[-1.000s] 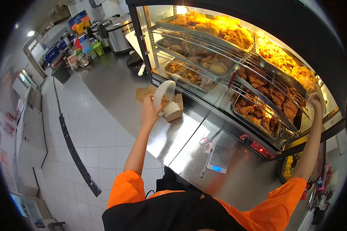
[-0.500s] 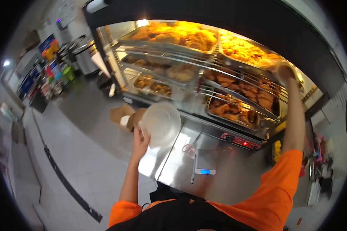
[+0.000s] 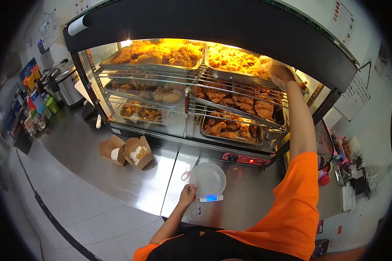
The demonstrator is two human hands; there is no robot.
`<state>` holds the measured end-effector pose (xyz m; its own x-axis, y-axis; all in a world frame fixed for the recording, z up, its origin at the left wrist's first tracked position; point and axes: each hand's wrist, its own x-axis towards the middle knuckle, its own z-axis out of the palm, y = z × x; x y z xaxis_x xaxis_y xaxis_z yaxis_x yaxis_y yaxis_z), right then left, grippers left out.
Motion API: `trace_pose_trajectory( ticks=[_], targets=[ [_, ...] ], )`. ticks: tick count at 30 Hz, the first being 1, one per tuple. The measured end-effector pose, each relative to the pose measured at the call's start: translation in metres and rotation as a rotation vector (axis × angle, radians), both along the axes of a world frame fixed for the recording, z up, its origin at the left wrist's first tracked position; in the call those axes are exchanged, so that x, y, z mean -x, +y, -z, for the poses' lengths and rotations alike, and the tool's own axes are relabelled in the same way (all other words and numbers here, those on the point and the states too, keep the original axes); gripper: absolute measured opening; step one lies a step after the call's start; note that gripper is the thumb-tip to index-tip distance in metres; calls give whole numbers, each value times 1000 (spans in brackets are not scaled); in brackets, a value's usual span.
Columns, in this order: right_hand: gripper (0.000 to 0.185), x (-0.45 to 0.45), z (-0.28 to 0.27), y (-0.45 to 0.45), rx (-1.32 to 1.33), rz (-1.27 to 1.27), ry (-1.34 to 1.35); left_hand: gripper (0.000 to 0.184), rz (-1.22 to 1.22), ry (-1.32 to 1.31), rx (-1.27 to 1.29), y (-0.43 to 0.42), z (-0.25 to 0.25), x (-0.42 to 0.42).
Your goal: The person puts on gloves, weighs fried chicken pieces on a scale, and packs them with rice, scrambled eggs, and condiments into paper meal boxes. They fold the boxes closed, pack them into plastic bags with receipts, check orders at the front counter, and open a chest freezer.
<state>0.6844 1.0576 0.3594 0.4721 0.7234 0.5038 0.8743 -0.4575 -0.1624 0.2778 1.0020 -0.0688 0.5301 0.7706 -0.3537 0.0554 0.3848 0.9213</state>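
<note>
My left hand (image 3: 187, 194) pinches the near left rim of a translucent plastic bowl (image 3: 208, 176). The bowl is over a small digital scale (image 3: 211, 198) with a lit blue display; whether it bears fully on the scale I cannot tell. A pair of scissors (image 3: 185, 175) lies just left of the bowl, and a pen (image 3: 199, 206) is near the scale. Up in the heated display cabinet, my right hand (image 3: 284, 73), in a clear plastic glove, reaches into the top right tray of small fried pieces (image 3: 233, 59). Its fingertips are hidden there.
Wire shelves (image 3: 148, 80) in the cabinet carry more trays of fried chicken (image 3: 231, 126). Two cardboard food boxes (image 3: 138, 152) stand on the steel counter (image 3: 74, 135), one with white and yellowish food. A metal pot (image 3: 65, 80) is at the back left.
My left hand has brought the bowl down and right, from beside the cardboard boxes to the scale. My right hand stays at the top right tray. The view has shifted.
</note>
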Motion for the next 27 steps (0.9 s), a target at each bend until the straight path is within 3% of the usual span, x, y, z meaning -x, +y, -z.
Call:
trace_pose_trajectory(
  ticks=[8,27],
  targets=[
    [29,-11,-6,-14,-105,-52,23,53,-20,105,-44,-3,-17,11],
    [25,-35,-8,-37,-200,-86,315,39,-226,-29,95,-12,-31,50]
  ],
)
